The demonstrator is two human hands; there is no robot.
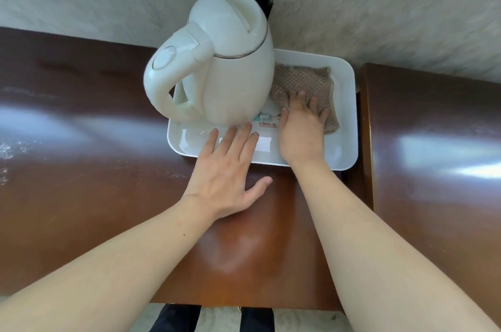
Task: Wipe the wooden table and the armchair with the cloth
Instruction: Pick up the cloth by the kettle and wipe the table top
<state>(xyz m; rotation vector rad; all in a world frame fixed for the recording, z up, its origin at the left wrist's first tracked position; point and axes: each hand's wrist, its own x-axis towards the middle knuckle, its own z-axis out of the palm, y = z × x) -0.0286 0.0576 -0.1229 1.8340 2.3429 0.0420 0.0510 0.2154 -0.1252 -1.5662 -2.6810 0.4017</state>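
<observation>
A brown waffle-textured cloth [303, 85] lies inside a white tray [345, 114] on the dark wooden table [95, 169]. My right hand [301, 131] lies flat with its fingers spread on the near edge of the cloth, pressing it onto the tray. My left hand [230, 177] is open with fingers apart; its fingertips rest on the tray's front rim and the palm hovers over the table. No armchair is clearly in view.
A large white electric kettle [217, 66] stands in the tray's left half, right beside the cloth. Small packets [267, 118] lie in the tray by the kettle. A second wooden surface [433, 155] adjoins on the right. A textured wall [352, 6] stands behind.
</observation>
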